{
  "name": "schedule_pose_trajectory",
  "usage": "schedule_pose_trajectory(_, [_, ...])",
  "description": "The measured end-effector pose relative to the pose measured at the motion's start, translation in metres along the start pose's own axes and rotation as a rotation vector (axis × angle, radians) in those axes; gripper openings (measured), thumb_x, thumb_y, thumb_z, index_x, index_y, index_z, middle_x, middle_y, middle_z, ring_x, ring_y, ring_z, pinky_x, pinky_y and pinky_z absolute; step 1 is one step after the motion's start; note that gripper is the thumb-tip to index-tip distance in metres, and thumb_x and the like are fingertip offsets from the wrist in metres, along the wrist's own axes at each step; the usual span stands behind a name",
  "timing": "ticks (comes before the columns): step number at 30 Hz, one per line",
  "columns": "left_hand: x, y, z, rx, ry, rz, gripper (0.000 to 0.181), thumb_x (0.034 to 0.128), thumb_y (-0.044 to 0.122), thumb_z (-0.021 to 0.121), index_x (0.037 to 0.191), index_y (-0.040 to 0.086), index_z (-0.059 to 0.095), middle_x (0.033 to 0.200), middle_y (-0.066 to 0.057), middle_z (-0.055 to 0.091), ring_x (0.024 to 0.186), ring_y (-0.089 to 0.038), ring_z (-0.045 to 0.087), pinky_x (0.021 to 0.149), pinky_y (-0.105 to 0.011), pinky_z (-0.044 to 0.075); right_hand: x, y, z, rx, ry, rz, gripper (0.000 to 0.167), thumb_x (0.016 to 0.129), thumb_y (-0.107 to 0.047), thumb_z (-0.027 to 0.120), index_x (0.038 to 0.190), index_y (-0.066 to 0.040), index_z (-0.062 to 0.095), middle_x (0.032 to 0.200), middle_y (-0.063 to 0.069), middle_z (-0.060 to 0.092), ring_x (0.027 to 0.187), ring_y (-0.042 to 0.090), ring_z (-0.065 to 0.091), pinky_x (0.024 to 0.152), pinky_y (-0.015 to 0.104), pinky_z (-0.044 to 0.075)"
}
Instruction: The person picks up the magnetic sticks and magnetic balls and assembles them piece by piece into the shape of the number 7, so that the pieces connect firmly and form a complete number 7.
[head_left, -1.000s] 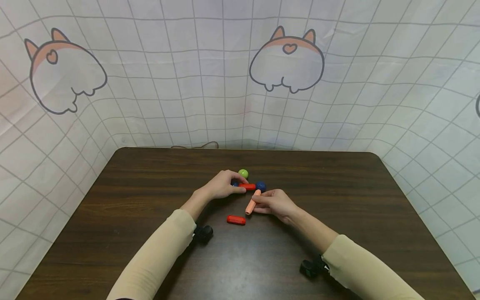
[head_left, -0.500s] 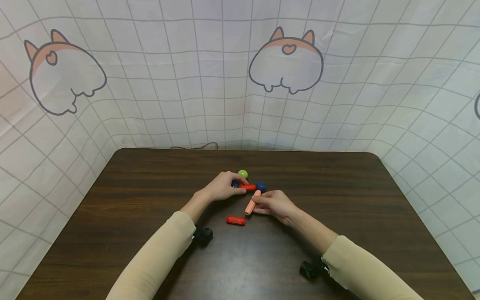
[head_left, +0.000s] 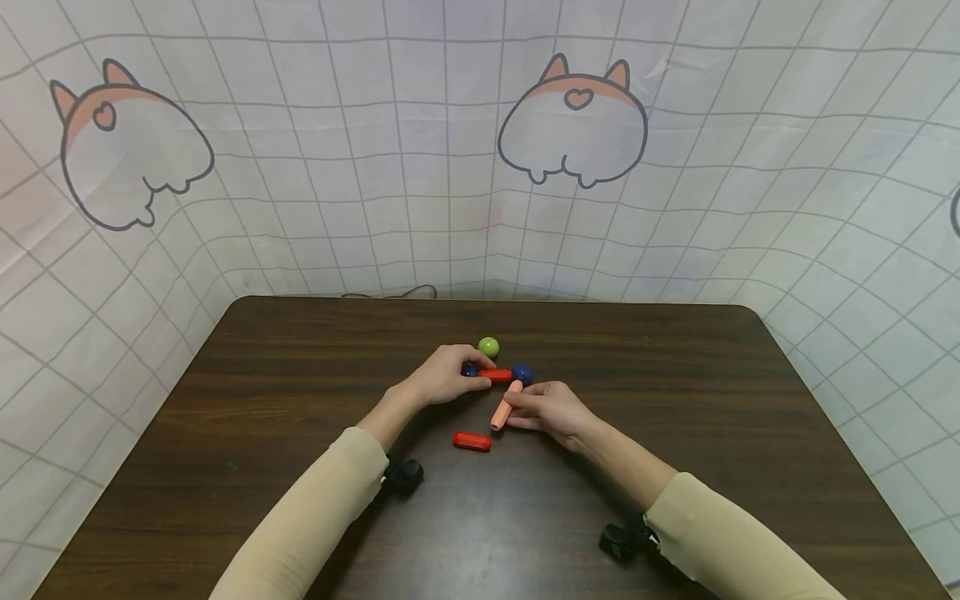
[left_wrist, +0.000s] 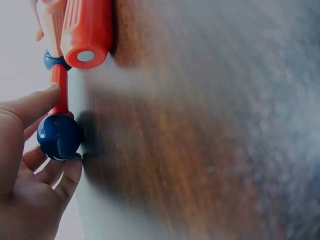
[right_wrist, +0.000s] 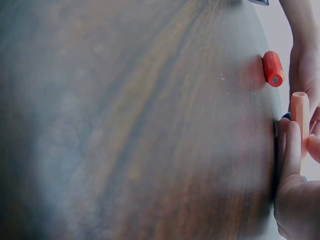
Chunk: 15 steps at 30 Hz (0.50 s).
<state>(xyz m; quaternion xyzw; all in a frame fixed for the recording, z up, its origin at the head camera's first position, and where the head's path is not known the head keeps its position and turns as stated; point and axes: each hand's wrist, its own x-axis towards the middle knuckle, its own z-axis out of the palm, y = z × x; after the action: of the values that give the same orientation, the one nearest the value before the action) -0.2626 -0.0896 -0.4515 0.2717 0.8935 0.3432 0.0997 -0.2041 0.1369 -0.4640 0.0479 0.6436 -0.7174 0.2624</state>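
Observation:
My left hand (head_left: 446,375) holds a short red magnetic stick (head_left: 495,376) between thumb and fingers. A blue ball (left_wrist: 59,136) sits at the stick's near end, against the curled fingers. Another blue ball (head_left: 522,374) touches its right end. My right hand (head_left: 555,410) pinches a peach-coloured magnetic stick (head_left: 506,406), slanted, its upper end at that right blue ball. Whether the two touch is hard to tell in the head view; the left wrist view shows them meeting. Some right fingers lie behind the stick.
Nearer me on the dark wooden table (head_left: 300,517) lies a loose red magnetic stick (head_left: 472,442), its end showing a grey disc in the wrist views. A green ball (head_left: 488,347) rests just beyond the left fingers. A gridded white cloth (head_left: 420,167) hangs behind the table.
The green ball has shifted very slightly to the right. Both hands and the sticks they hold stay almost still.

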Motion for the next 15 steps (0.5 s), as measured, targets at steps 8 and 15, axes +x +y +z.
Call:
schedule_pose_trajectory(8, [-0.0041, -0.0016, -0.0034, 0.016, 0.013, 0.022, 0.025, 0.0968, 0.020, 0.075, 0.120, 0.013, 0.074, 0.115, -0.001, 0.068, 0.107, -0.019, 0.061, 0.097, -0.041, 0.048, -0.0011, -0.0004, 0.0004, -0.005, -0.011, -0.006, 0.034, 0.103, -0.008, 0.064, 0.124, 0.018, 0.061, 0.101, 0.015, 0.073, 0.089, 0.019, 0.074, 0.082, 0.031, 0.057])
schedule_pose_trajectory(15, [-0.0099, -0.0030, -0.0075, 0.005, 0.034, 0.065, 0.024, 0.0971, 0.018, 0.074, 0.119, 0.010, 0.074, 0.114, -0.002, 0.067, 0.104, -0.019, 0.061, 0.095, -0.041, 0.048, -0.0021, -0.0014, 0.0009, -0.004, -0.007, -0.003, 0.034, 0.103, -0.009, 0.064, 0.124, 0.018, 0.061, 0.101, 0.016, 0.073, 0.089, 0.018, 0.074, 0.082, 0.031, 0.057])
